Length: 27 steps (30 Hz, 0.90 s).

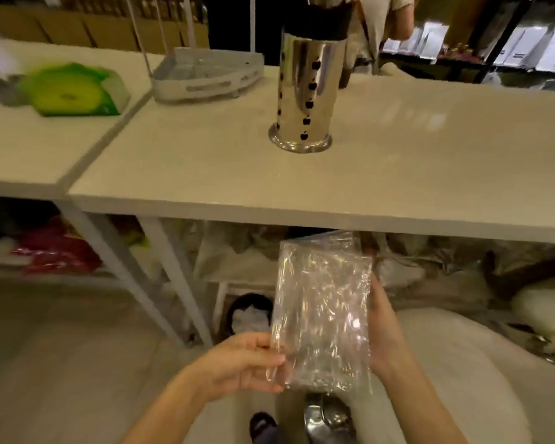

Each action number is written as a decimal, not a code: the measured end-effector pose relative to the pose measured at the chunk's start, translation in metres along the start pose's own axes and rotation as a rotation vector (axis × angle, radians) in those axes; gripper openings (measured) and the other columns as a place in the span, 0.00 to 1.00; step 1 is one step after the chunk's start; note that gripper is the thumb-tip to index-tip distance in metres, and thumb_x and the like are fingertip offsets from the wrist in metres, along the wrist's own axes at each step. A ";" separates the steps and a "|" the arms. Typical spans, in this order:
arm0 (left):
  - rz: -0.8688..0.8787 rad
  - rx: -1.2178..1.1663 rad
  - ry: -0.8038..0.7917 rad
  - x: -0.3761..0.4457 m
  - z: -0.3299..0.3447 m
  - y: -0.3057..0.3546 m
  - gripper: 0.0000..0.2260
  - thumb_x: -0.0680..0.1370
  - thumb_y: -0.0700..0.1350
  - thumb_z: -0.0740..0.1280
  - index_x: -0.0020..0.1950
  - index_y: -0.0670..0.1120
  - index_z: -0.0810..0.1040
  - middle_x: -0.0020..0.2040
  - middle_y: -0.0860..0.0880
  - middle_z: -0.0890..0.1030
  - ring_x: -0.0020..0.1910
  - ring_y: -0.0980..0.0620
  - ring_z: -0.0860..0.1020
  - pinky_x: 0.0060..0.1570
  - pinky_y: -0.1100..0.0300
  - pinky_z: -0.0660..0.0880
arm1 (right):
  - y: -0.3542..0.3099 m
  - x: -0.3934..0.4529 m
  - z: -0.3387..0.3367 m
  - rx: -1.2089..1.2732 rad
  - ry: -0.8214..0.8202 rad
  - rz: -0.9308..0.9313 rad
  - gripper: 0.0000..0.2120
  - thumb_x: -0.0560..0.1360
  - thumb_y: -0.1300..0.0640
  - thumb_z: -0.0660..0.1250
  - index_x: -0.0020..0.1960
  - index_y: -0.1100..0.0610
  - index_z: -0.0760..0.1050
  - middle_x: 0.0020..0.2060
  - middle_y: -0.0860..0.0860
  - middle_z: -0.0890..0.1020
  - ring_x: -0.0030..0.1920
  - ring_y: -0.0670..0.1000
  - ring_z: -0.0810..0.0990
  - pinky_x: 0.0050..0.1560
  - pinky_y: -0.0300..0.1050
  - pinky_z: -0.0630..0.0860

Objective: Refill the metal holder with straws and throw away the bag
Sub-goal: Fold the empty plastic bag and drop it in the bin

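A tall shiny metal holder (pixel 305 91) with apple-shaped cut-outs stands upright on the white table (pixel 205 174). Dark straws (pixel 318 17) fill its top. Below the table's front edge I hold a clear, crinkled plastic bag (pixel 322 312) that looks empty. My left hand (pixel 241 363) pinches its lower left corner. My right hand (pixel 386 331) grips its right side from behind, mostly hidden by the bag.
A white wire-handled caddy (pixel 205 75) sits at the back left of the table. A green packet (pixel 74 91) lies on the neighbouring table. A dark bin (pixel 247 312) with white contents stands under the table. A person (pixel 382 24) stands behind the table.
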State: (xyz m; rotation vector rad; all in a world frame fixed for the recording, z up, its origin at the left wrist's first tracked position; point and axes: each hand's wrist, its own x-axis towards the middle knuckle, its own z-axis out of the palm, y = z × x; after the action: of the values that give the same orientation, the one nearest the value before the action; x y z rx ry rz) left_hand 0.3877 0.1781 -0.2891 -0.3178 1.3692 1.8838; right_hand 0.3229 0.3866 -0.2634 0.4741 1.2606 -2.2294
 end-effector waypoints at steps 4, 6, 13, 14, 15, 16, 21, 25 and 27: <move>-0.073 -0.134 0.253 0.019 -0.041 -0.066 0.07 0.69 0.35 0.70 0.46 0.41 0.82 0.35 0.48 0.84 0.33 0.53 0.82 0.40 0.56 0.81 | 0.077 0.023 -0.023 -0.130 -0.076 0.257 0.40 0.64 0.28 0.58 0.60 0.60 0.75 0.53 0.59 0.83 0.53 0.58 0.82 0.54 0.55 0.75; -0.085 -0.174 0.351 0.035 -0.064 -0.097 0.05 0.70 0.33 0.69 0.42 0.40 0.82 0.34 0.46 0.83 0.32 0.53 0.82 0.36 0.58 0.80 | 0.115 0.049 -0.036 -0.226 -0.003 0.360 0.36 0.63 0.33 0.61 0.60 0.57 0.74 0.53 0.58 0.83 0.54 0.61 0.81 0.55 0.60 0.74; -0.119 -0.203 0.624 0.143 -0.139 -0.179 0.15 0.68 0.28 0.69 0.51 0.41 0.74 0.36 0.42 0.81 0.28 0.52 0.80 0.25 0.63 0.77 | 0.237 0.162 -0.079 -0.580 0.212 0.258 0.18 0.72 0.73 0.63 0.57 0.56 0.68 0.43 0.60 0.79 0.35 0.55 0.79 0.32 0.44 0.77; -0.118 -0.189 0.640 0.161 -0.151 -0.191 0.19 0.67 0.28 0.69 0.54 0.41 0.71 0.38 0.41 0.81 0.31 0.50 0.80 0.25 0.63 0.77 | 0.252 0.180 -0.085 -0.582 0.230 0.218 0.22 0.72 0.76 0.61 0.59 0.55 0.66 0.43 0.62 0.77 0.35 0.55 0.77 0.30 0.42 0.76; -0.112 -0.177 0.649 0.181 -0.163 -0.202 0.22 0.67 0.28 0.70 0.56 0.41 0.69 0.39 0.41 0.81 0.33 0.49 0.80 0.25 0.62 0.77 | 0.269 0.200 -0.094 -0.632 0.251 0.157 0.26 0.71 0.77 0.61 0.61 0.54 0.65 0.44 0.62 0.77 0.36 0.56 0.76 0.29 0.41 0.77; -0.105 -0.152 0.653 0.200 -0.176 -0.213 0.23 0.67 0.28 0.69 0.57 0.42 0.67 0.39 0.41 0.80 0.33 0.48 0.79 0.25 0.62 0.77 | 0.285 0.219 -0.104 -0.722 0.276 0.088 0.26 0.71 0.75 0.63 0.62 0.53 0.65 0.45 0.60 0.77 0.39 0.57 0.77 0.32 0.42 0.79; -0.022 -0.005 0.750 0.295 -0.234 -0.268 0.18 0.72 0.28 0.61 0.53 0.48 0.66 0.38 0.43 0.75 0.31 0.47 0.77 0.27 0.58 0.73 | 0.355 0.320 -0.146 -1.107 0.254 -0.040 0.16 0.72 0.68 0.66 0.55 0.52 0.71 0.41 0.54 0.81 0.43 0.55 0.80 0.49 0.50 0.80; 0.021 0.255 0.865 0.346 -0.278 -0.299 0.14 0.74 0.31 0.57 0.35 0.48 0.69 0.33 0.47 0.68 0.30 0.48 0.70 0.24 0.62 0.72 | 0.393 0.391 -0.168 -1.107 0.268 -0.123 0.10 0.74 0.65 0.65 0.55 0.63 0.74 0.41 0.55 0.80 0.45 0.54 0.77 0.46 0.37 0.76; 0.035 0.179 0.855 0.371 -0.296 -0.311 0.13 0.74 0.33 0.61 0.39 0.52 0.71 0.35 0.52 0.72 0.38 0.48 0.75 0.38 0.57 0.78 | 0.406 0.418 -0.178 -1.222 0.211 -0.131 0.13 0.77 0.57 0.61 0.60 0.61 0.72 0.50 0.59 0.81 0.50 0.56 0.78 0.50 0.42 0.72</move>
State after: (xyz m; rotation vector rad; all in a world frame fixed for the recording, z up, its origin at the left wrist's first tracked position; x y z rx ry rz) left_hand 0.2894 0.1145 -0.8442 -1.0977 2.0772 1.6846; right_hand 0.2412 0.2538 -0.8527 0.1208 2.4574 -1.1123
